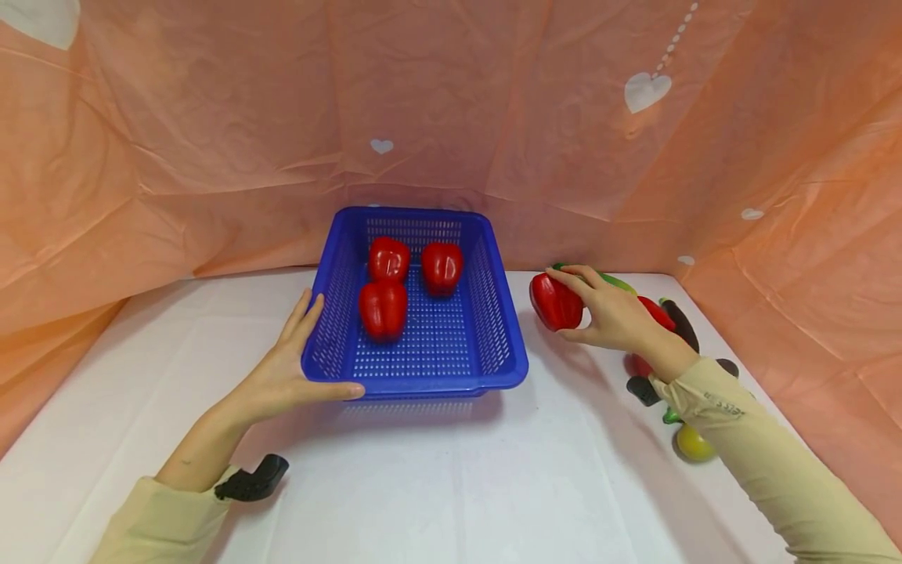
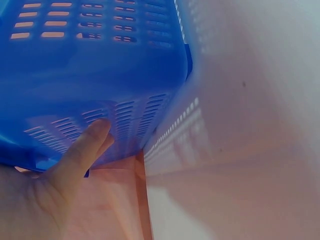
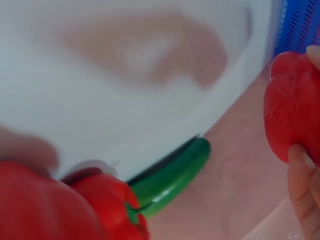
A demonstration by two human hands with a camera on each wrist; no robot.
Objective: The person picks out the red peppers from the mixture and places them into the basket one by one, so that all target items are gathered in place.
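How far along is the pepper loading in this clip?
Looks done: three red peppers sit in the blue basket, which the left hand touches. In hand: the right hand grips another pepper outside it. Remaining, probably: the red peppers lying by the long green vegetable.

In the head view, the right sleeve (image 1: 775, 470) hid part of the yellow fruit (image 1: 694, 444) and ran off the picture; its print (image 1: 723, 403) (a few dark marks) was too small to read. The right hand (image 1: 613, 313) covered some of a green vegetable (image 1: 620, 283) behind it. The bottom edge cut off the left sleeve (image 1: 158, 521), and the top edge a white heart (image 1: 45, 17). In the left wrist view, the basket (image 2: 100, 67) and the left hand (image 2: 50, 195) ran past the left edge. In the right wrist view, the right edge cropped the held pepper (image 3: 285, 107), the nearer red pepper (image 3: 42, 210) was blurred and cut off, and a blurred shape (image 3: 25, 150) at the left could not be told.
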